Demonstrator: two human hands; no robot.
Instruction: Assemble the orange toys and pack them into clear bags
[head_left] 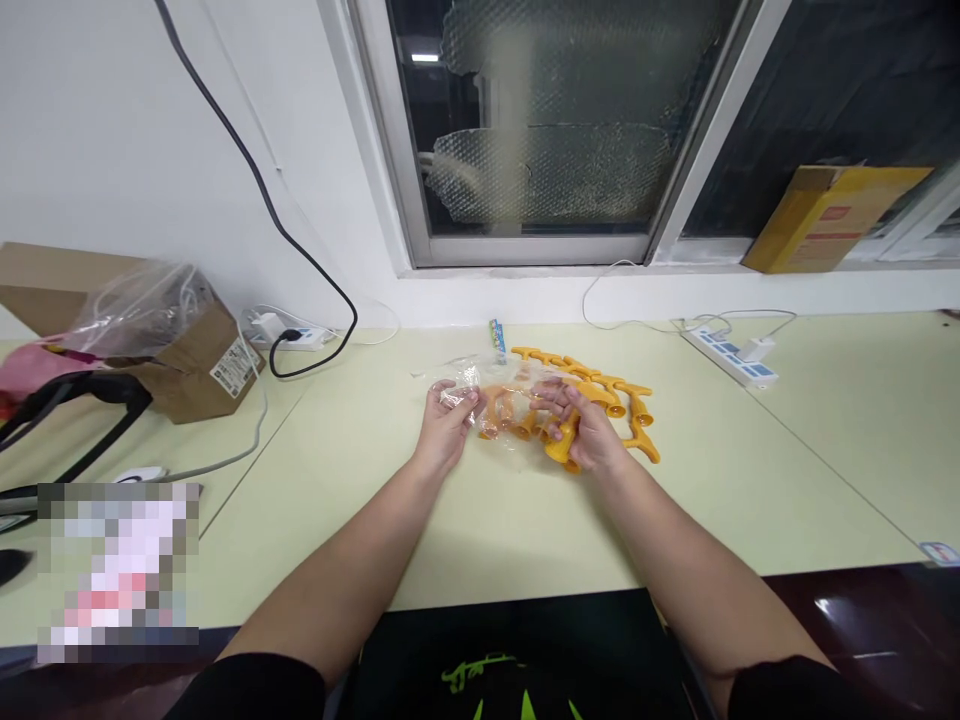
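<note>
Soft clear film, stiff yellow plastic

The left hand's (444, 428) fingers pinch the left side of a clear, crinkly plastic bag (489, 374) over the pale-green table (480, 540); it looks light, slippery and tearable, best held by a gathered fold. At the bag's right, the right hand's (595, 432) fingers clasp a yellow, flared plastic piece (559, 447), likely light and rigid, best taken around its body.

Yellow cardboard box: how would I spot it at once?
Find the big window behind the table. Low against its right-hand glass leans a slim cardboard box. Its yellow colour tells it from the brown, white-labelled carton at the table's left.
</note>
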